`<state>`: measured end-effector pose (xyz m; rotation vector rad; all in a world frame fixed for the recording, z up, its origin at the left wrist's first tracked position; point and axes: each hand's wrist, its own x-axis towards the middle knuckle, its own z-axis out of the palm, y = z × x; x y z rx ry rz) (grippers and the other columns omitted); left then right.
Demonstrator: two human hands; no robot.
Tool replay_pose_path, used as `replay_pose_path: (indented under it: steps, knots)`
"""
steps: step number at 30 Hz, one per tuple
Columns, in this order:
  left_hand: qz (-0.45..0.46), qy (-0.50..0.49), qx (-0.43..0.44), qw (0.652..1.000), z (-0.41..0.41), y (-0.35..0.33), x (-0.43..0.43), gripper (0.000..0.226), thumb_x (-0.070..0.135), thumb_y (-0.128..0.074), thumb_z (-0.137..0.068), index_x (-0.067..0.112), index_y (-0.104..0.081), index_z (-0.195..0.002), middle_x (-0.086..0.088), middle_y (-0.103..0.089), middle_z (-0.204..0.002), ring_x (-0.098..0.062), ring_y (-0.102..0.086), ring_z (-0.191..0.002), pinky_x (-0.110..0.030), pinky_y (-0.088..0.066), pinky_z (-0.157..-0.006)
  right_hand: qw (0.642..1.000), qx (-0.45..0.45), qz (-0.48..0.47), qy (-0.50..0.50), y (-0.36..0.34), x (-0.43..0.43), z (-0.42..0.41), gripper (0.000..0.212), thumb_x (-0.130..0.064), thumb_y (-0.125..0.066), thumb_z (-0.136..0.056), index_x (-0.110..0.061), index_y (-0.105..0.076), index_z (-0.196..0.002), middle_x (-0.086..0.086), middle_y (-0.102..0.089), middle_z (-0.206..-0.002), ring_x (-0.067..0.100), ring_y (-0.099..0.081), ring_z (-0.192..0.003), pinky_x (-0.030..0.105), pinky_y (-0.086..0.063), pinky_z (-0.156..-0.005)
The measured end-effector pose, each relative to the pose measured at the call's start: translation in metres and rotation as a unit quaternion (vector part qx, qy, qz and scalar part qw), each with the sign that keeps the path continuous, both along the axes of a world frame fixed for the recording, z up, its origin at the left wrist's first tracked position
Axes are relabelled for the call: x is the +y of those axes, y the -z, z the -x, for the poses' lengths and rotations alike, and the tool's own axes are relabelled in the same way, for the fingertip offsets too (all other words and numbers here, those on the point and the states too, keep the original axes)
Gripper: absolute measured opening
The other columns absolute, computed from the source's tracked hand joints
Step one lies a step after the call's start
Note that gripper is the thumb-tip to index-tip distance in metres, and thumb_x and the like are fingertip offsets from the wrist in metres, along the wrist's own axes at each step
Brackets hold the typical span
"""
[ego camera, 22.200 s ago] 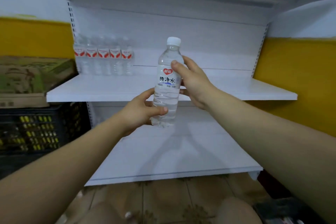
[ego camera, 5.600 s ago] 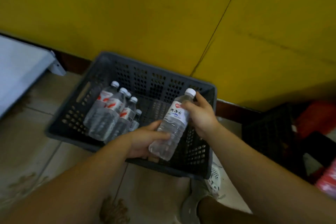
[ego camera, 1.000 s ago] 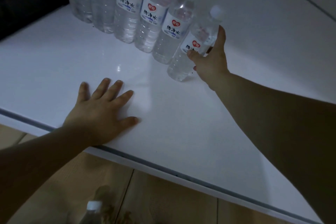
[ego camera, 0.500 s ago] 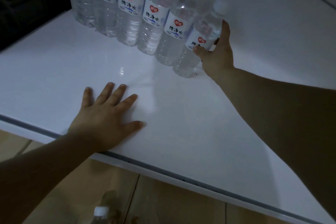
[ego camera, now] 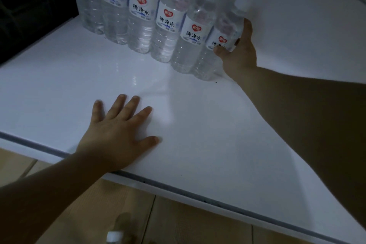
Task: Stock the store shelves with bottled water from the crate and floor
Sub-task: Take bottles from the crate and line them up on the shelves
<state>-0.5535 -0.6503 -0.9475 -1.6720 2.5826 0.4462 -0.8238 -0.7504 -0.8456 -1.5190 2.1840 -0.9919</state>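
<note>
A row of several clear water bottles [ego camera: 142,18] with white labels and red hearts stands along the back of the low white shelf [ego camera: 208,140]. My right hand [ego camera: 240,53] grips the rightmost bottle [ego camera: 219,41], thumb on its front and fingers behind it, with the bottle upright against its neighbour. Flat on the shelf near the front edge rests my left hand [ego camera: 116,134], fingers spread and holding nothing. The white cap of another bottle [ego camera: 114,236] shows on the floor at the bottom edge.
The shelf's grey front lip [ego camera: 178,188] runs diagonally across the view, with tan floor tiles [ego camera: 178,222] below it. A dark crate [ego camera: 29,6] fills the upper left beside the shelf. The white back panel [ego camera: 297,16] rises behind the bottles.
My right hand has pushed the rightmost bottle back and upright, into line with the row. My left hand stays flat on the shelf. The view has shifted slightly.
</note>
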Motion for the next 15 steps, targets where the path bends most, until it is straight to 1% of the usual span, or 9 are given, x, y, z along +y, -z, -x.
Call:
replay_pose_path:
  steps: [3,6,9,10,13,15]
  knots:
    - [-0.002,0.000,-0.005,1.000,0.000,0.000,-0.001,0.097,0.086,0.013,-0.063,0.042,0.007,-0.149,0.006,0.017,-0.160,-0.017,0.023,-0.145,-0.055,0.013,-0.115,1.000,0.006,-0.003,0.000,0.002,-0.001,-0.001,0.094,-0.025,-0.070,-0.089,-0.029,-0.004,-0.155,-0.001,-0.057,-0.133,0.016,-0.056,-0.121,0.034,-0.046,-0.102]
    - [0.001,0.000,-0.007,1.000,0.000,0.001,-0.001,0.097,0.086,0.012,-0.063,0.042,0.006,-0.149,0.006,0.016,-0.160,-0.017,0.022,-0.145,-0.055,0.012,-0.115,1.000,0.000,-0.019,-0.004,0.000,0.000,0.001,0.096,-0.025,-0.071,-0.088,-0.029,-0.001,-0.155,-0.002,-0.058,-0.130,0.015,-0.057,-0.119,0.038,-0.047,-0.103]
    - [0.002,0.000,-0.004,1.000,0.001,0.000,0.000,0.097,0.086,0.012,-0.063,0.042,0.006,-0.149,0.006,0.016,-0.160,-0.017,0.022,-0.145,-0.055,0.012,-0.115,0.998,-0.042,-0.042,-0.003,-0.002,-0.002,0.003,0.099,-0.025,-0.073,-0.086,-0.036,-0.002,-0.153,-0.006,-0.056,-0.125,0.015,-0.056,-0.116,0.047,-0.050,-0.099]
    - [0.000,0.000,-0.003,1.000,0.001,0.000,0.000,0.097,0.085,0.012,-0.063,0.041,0.006,-0.150,0.006,0.016,-0.160,-0.017,0.022,-0.145,-0.055,0.012,-0.115,0.997,-0.062,-0.053,-0.003,-0.003,-0.001,0.003,0.098,-0.026,-0.073,-0.085,-0.038,-0.003,-0.153,-0.007,-0.055,-0.128,0.016,-0.055,-0.117,0.048,-0.051,-0.096]
    - [0.003,0.002,-0.008,1.000,0.001,-0.001,0.000,0.097,0.085,0.012,-0.063,0.042,0.006,-0.149,0.006,0.015,-0.160,-0.017,0.021,-0.146,-0.055,0.011,-0.115,0.991,-0.101,-0.087,0.000,-0.006,0.006,-0.001,0.096,-0.027,-0.072,-0.085,-0.038,-0.005,-0.153,-0.005,-0.049,-0.137,0.018,-0.052,-0.114,0.044,-0.054,-0.089]
    - [-0.001,0.003,-0.008,1.000,0.001,-0.002,0.001,0.096,0.086,0.010,-0.064,0.042,0.006,-0.149,0.007,0.016,-0.160,-0.017,0.022,-0.145,-0.054,0.013,-0.115,0.988,-0.106,-0.109,0.005,-0.008,0.014,-0.004,0.098,-0.031,-0.072,-0.086,-0.035,-0.001,-0.154,-0.001,-0.041,-0.145,0.020,-0.049,-0.119,0.046,-0.052,-0.093]
